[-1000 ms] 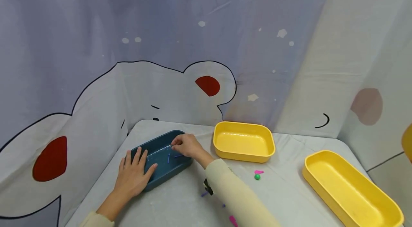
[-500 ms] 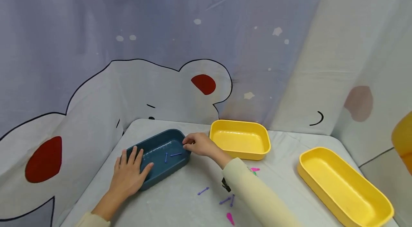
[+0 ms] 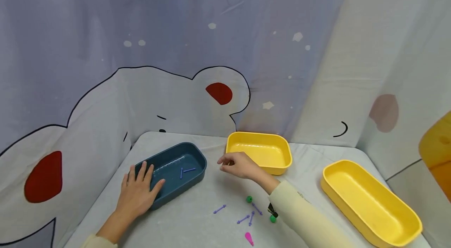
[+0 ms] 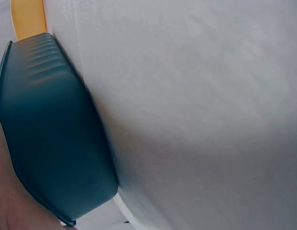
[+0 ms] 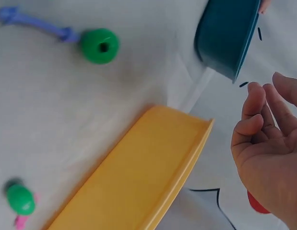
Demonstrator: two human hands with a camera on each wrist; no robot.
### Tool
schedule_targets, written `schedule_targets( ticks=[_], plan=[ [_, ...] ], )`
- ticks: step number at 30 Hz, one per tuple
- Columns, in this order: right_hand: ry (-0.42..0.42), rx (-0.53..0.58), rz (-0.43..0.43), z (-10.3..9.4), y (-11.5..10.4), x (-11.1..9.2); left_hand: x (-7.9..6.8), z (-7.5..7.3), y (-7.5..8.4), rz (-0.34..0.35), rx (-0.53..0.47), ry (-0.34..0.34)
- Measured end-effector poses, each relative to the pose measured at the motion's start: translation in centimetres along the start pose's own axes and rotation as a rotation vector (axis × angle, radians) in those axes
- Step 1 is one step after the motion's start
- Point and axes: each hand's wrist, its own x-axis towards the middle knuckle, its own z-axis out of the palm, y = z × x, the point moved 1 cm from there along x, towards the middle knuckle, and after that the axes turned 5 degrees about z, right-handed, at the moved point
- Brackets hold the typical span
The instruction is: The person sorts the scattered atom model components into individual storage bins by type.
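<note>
My left hand [image 3: 135,193] rests with spread fingers on the near-left end of a dark blue tray [image 3: 177,192]. Two small purple rods [image 3: 189,169] lie inside that tray. The left wrist view shows the tray's outer wall [image 4: 52,129] close up, with part of the hand along its rim. My right hand [image 3: 239,165] hovers between the blue tray and the smaller-looking yellow tray [image 3: 258,154], its fingers loosely bent. In the right wrist view nothing shows between the fingertips of the right hand [image 5: 270,139].
Below the right hand, several purple rods [image 3: 220,209], a green bead [image 3: 249,199] and a pink drop-shaped piece [image 3: 249,239] lie on the white cloth. Another green bead [image 3: 273,219] sits by the right sleeve. A second yellow tray [image 3: 373,205] stands at the right.
My right hand has moved from over the blue tray to the right, out past its rim. The left hand stays on the tray. More pieces on the cloth have come into sight.
</note>
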Motion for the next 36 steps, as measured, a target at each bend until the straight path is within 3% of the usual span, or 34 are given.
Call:
schedule_targets(
  ticks=[6,14,36],
  plan=[
    [-0.029,0.033,-0.018,-0.3,1.3,-1.7,0.0,0.0,-0.1,0.003,-0.004,-0.001],
    [-0.13,0.077,-0.064,1.0,2.5,-2.8,0.0,0.0,-0.1,0.001,-0.001,-0.008],
    [-0.276,0.09,-0.034,4.7,3.8,-4.1,-0.1,-0.2,0.1,0.008,0.002,-0.004]
  ],
)
